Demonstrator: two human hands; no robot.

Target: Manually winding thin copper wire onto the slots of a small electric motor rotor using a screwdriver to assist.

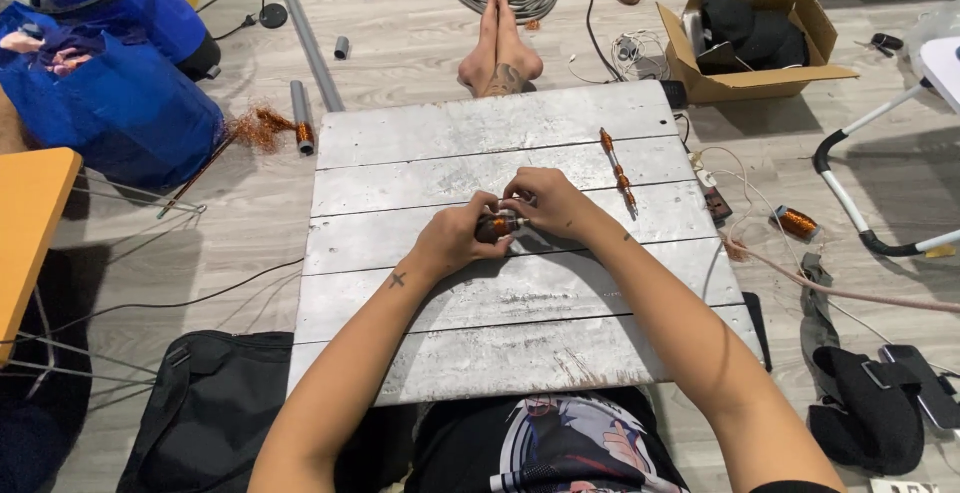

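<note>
A: Holding a copper coil [494,225] over the board [520,348]; left hand [455,238] clenched round it, right hand [545,203] pinching its end.

B: Risk?

A: Likely wire slipping loose if that pinch slackens; coil could roll toward the rod [617,170].

The person is wearing a black shirt [560,448] with a large printed cartoon figure on the front. Both forearms are showing bare, no sleeves reaching them. A small dark cross tattoo [397,279] is sitting near the left wrist, and both feet [498,58] are bare.
</note>
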